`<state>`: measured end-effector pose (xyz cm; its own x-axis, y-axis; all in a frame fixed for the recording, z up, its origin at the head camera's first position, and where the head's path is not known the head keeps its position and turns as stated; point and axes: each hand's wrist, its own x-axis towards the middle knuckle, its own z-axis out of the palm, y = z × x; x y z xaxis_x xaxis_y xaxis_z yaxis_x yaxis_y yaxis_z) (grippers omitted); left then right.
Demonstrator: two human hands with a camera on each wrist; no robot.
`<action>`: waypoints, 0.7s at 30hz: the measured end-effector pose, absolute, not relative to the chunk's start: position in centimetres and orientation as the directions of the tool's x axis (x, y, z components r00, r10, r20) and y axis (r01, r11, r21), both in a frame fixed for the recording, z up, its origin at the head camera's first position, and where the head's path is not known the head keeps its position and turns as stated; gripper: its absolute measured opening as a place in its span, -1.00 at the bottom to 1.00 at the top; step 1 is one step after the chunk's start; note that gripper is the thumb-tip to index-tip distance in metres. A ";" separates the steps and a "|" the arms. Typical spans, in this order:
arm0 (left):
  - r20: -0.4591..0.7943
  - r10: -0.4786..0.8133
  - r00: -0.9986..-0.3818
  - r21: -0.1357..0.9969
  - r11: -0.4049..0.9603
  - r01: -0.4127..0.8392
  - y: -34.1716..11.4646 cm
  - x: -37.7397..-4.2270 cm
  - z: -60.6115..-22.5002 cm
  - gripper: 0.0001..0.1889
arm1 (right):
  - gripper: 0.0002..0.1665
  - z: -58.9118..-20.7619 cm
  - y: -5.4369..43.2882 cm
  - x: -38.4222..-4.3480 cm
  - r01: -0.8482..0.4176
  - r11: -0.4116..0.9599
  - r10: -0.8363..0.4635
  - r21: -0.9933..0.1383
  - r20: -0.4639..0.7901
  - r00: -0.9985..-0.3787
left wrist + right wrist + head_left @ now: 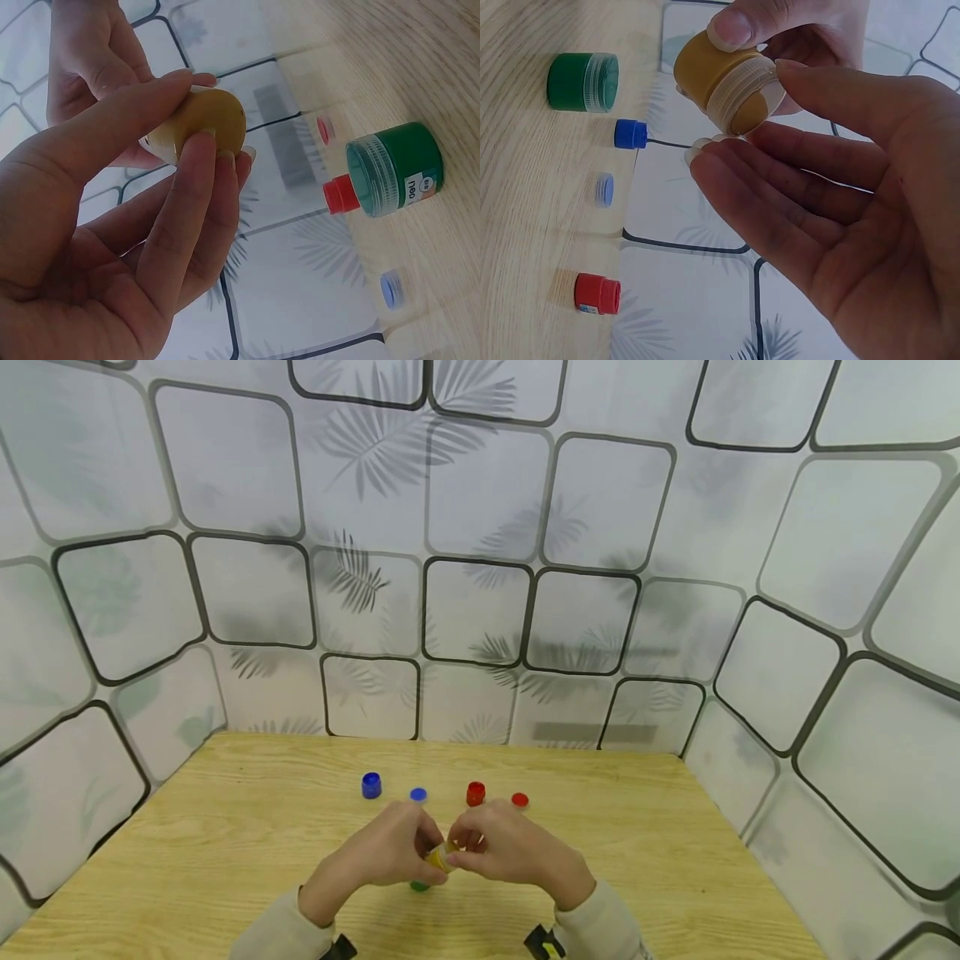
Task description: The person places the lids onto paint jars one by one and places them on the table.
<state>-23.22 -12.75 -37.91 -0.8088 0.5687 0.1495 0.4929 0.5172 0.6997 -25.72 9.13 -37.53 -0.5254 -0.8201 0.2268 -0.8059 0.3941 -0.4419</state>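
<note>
My left hand (pixel 390 847) grips a small jar of yellow paint (pixel 705 71) by its body, tilted and held up over the table. My right hand (pixel 513 852) meets it from the other side, thumb and fingertips at the ribbed clear lid (pixel 739 86). Some yellow shows through the lid's flat face in the right wrist view. Below the hands a green paint jar (pixel 416 165) stands on the table with its ribbed clear lid on; the left hand mostly covers it in the head view.
Farther back on the wooden table (pixel 285 827) stand an open blue jar (pixel 371 786) and an open red jar (pixel 476 793). A blue lid (pixel 418 795) and a red lid (pixel 520 799) lie to the right of their jars. A patterned curtain (pixel 480 610) encloses the back and sides.
</note>
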 end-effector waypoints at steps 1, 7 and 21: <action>0.150 0.569 -0.808 0.701 0.516 0.493 -12.7 -23.2 -37.9 -0.87 | -0.87 -37.5 9.1 -25.7 -0.807 0.393 -0.820 -0.440 0.229 -0.524; 0.143 0.580 -0.802 0.705 0.509 0.493 -12.6 -23.1 -37.8 -0.83 | -0.84 -37.5 9.1 -25.6 -0.789 0.403 -0.818 -0.464 0.204 -0.537; 0.148 0.581 -0.801 0.708 0.503 0.496 -12.8 -23.1 -37.8 -0.88 | -0.70 -37.4 9.3 -25.5 -0.738 0.425 -0.808 -0.524 0.148 -0.570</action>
